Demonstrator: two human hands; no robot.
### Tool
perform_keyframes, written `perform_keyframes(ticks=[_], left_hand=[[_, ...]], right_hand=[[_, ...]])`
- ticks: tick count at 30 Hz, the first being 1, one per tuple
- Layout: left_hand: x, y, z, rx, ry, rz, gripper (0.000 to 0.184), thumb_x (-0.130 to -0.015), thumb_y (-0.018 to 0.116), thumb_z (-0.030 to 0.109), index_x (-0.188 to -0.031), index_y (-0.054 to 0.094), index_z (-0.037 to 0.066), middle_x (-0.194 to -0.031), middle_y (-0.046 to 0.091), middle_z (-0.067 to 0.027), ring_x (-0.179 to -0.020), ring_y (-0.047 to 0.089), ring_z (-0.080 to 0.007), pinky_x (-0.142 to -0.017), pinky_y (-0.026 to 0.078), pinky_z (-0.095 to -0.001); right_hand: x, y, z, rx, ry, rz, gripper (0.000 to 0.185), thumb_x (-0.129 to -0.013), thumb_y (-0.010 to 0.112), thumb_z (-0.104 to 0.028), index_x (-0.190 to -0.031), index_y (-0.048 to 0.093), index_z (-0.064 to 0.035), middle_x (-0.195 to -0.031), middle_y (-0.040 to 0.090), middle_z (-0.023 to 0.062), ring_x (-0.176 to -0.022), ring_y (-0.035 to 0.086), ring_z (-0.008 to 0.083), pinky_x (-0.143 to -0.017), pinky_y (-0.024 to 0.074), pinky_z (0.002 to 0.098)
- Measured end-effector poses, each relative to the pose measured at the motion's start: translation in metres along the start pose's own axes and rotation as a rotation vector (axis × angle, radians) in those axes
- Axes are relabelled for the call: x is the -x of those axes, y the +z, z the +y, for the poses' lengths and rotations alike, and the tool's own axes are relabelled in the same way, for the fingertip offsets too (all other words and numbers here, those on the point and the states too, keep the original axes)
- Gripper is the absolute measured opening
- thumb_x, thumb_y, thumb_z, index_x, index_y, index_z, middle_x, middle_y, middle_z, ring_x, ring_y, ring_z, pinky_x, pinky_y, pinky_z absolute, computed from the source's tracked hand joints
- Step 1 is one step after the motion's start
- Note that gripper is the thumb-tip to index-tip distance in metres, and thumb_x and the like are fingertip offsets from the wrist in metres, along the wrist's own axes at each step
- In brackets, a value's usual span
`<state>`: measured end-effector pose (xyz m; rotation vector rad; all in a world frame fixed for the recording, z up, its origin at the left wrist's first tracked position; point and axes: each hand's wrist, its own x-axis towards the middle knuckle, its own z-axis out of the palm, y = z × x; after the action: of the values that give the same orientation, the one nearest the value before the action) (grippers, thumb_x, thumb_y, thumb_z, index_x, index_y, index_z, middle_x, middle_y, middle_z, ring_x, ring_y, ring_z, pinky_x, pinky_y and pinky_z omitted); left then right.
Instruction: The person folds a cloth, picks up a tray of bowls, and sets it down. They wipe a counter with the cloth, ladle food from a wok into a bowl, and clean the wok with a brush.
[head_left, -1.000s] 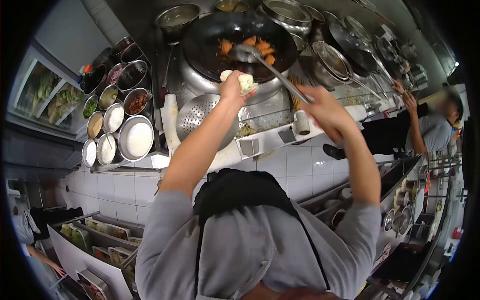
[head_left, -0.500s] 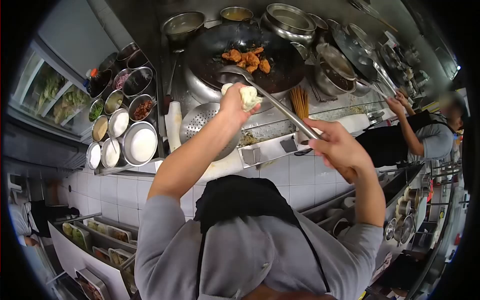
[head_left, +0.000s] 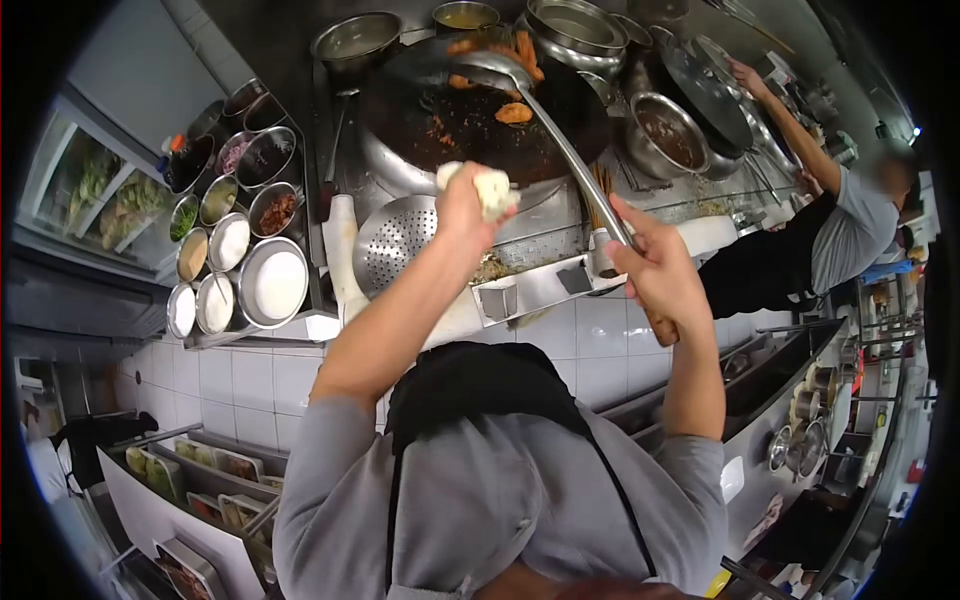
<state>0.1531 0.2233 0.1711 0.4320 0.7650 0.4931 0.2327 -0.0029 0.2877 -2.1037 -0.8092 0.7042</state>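
My left hand (head_left: 461, 212) is closed round a folded pale cloth (head_left: 495, 193) at the near edge of the dark wok (head_left: 400, 118); whether it grips the wok's rim through the cloth is hidden. My right hand (head_left: 655, 262) wraps the long handle of a metal ladle (head_left: 565, 140), its wooden end sticking out below the palm. The ladle's bowl is over the far side of the wok, among orange-brown fried pieces (head_left: 527, 52), some blurred. One fried piece (head_left: 514, 113) lies apart, nearer the middle. Small crumbs dot the wok's surface.
A perforated strainer (head_left: 397, 245) stands left of the wok. Bowls of seasonings, including a white powder bowl (head_left: 277, 283), crowd the left. Metal pots (head_left: 357, 45) line the back. A bamboo brush (head_left: 601, 195) and a pan (head_left: 668, 135) are on the right, near a co-worker (head_left: 850, 215).
The ladle has moved up and away to the wok's far side. The fried pieces have shifted from the middle toward the far rim, leaving one behind. The co-worker's arm has reached further back.
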Motion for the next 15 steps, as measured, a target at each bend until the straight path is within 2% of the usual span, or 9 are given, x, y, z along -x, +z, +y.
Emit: perform_keyframes(ticks=[1, 5, 10, 11, 15], left_hand=[[-0.020, 0.001, 0.005, 0.002, -0.020, -0.017, 0.013, -0.084, 0.058, 0.020, -0.091, 0.058, 0.009, -0.083, 0.063, -0.0092, -0.072, 0.064, -0.0269, -0.057, 0.054, -0.0406], [-0.075, -0.001, 0.007, -0.038, -0.025, -0.007, 0.012, -0.085, 0.056, 0.023, -0.089, 0.060, 0.012, -0.083, 0.064, -0.0061, -0.075, 0.064, -0.0255, -0.061, 0.054, -0.0416], [-0.097, -0.008, 0.006, -0.051, -0.023, 0.042, 0.012, -0.085, 0.057, 0.023, -0.091, 0.061, 0.013, -0.084, 0.065, -0.0054, -0.077, 0.064, -0.0247, -0.062, 0.055, -0.0422], [-0.103, -0.010, 0.008, -0.078, -0.043, 0.038, 0.014, -0.086, 0.059, 0.026, -0.093, 0.062, 0.014, -0.086, 0.066, -0.0050, -0.079, 0.065, -0.0247, -0.064, 0.055, -0.0421], [-0.099, -0.022, 0.014, -0.190, -0.092, -0.059, 0.021, -0.087, 0.062, 0.034, -0.097, 0.061, 0.015, -0.088, 0.066, -0.0045, -0.082, 0.067, -0.0258, -0.070, 0.057, -0.0441]], right_hand=[[0.004, 0.006, 0.003, -0.092, -0.054, 0.016, 0.057, -0.090, 0.060, -0.007, -0.144, 0.044, -0.0002, -0.067, 0.053, 0.0002, -0.049, 0.050, 0.0081, -0.046, 0.0419, 0.0248], [-0.024, 0.044, 0.038, -0.206, -0.172, 0.111, 0.062, -0.088, 0.062, -0.008, -0.146, 0.042, -0.0044, -0.066, 0.055, 0.0019, -0.048, 0.050, 0.0086, -0.045, 0.0415, 0.0267], [-0.022, 0.048, 0.052, -0.140, -0.109, 0.152, 0.062, -0.087, 0.061, -0.007, -0.146, 0.042, -0.0050, -0.060, 0.052, 0.0021, -0.046, 0.050, 0.0097, -0.044, 0.0424, 0.0276], [-0.016, 0.047, 0.055, -0.112, -0.100, 0.159, 0.062, -0.087, 0.060, -0.007, -0.146, 0.042, -0.0048, -0.058, 0.052, 0.0020, -0.046, 0.050, 0.0097, -0.043, 0.0425, 0.0279], [0.009, 0.018, 0.052, -0.054, 0.018, 0.013, 0.062, -0.088, 0.060, -0.007, -0.147, 0.041, -0.0051, -0.058, 0.054, 0.0046, -0.045, 0.051, 0.0113, -0.041, 0.0432, 0.0301]])
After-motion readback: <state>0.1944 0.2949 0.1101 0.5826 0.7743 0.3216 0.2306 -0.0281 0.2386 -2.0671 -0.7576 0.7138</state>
